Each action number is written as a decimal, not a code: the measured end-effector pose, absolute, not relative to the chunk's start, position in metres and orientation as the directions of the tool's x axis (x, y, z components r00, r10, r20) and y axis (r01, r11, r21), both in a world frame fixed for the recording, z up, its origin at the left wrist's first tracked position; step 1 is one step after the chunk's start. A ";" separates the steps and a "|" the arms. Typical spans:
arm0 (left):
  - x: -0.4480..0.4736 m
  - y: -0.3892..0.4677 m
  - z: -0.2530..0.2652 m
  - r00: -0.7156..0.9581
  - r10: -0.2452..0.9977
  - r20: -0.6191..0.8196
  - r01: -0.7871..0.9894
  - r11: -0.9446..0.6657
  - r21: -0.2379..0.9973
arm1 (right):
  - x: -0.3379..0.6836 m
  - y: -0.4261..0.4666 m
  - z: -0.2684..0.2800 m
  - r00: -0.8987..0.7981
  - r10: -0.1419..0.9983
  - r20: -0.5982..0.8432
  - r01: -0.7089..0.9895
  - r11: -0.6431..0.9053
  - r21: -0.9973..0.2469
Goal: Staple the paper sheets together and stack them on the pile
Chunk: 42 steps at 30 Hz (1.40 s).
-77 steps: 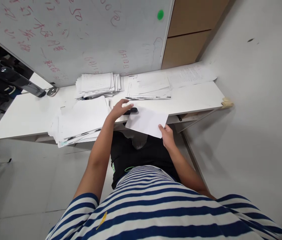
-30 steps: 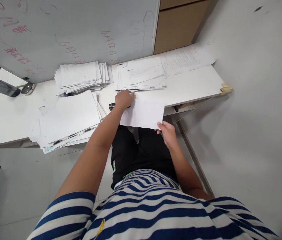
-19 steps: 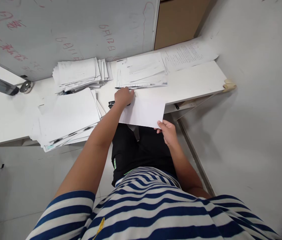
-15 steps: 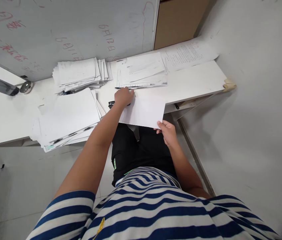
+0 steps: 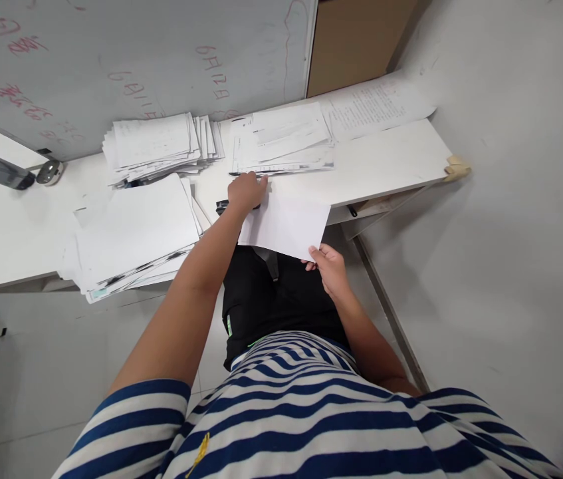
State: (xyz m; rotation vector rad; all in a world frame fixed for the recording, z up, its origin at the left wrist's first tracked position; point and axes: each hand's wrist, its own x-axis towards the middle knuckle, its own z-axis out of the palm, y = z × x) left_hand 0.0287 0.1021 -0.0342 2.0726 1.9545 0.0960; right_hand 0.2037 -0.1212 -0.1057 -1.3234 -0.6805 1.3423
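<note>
A blank white sheet of paper (image 5: 286, 223) hangs partly over the front edge of the desk. Its lower right corner is pinched between the thumb and fingers of my right hand (image 5: 330, 267). My left hand (image 5: 246, 191) is at the sheet's upper left, fingers curled downward and mostly hidden. A black object (image 5: 221, 207) shows on both sides of my left wrist; its kind is hidden by the hand. Just beyond my left hand lies a stack of printed papers (image 5: 281, 140).
To the left are a large stack of sheets (image 5: 136, 226) and a smaller pile behind it (image 5: 154, 143). A printed page (image 5: 375, 106) lies at the back right of the white desk (image 5: 395, 156). A whiteboard (image 5: 161, 40) stands behind, and a wall (image 5: 520, 233) bounds the right.
My right hand has shifted slightly left with the sheet's corner, and the sheet's near edge bows a little more. My left hand stays in nearly the same place.
</note>
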 end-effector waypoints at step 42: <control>0.023 0.101 -0.031 0.070 0.983 -0.168 0.943 -0.010 0.333 | 0.262 -0.069 -0.094 0.125 0.945 -0.303 -0.158 -0.282 -0.946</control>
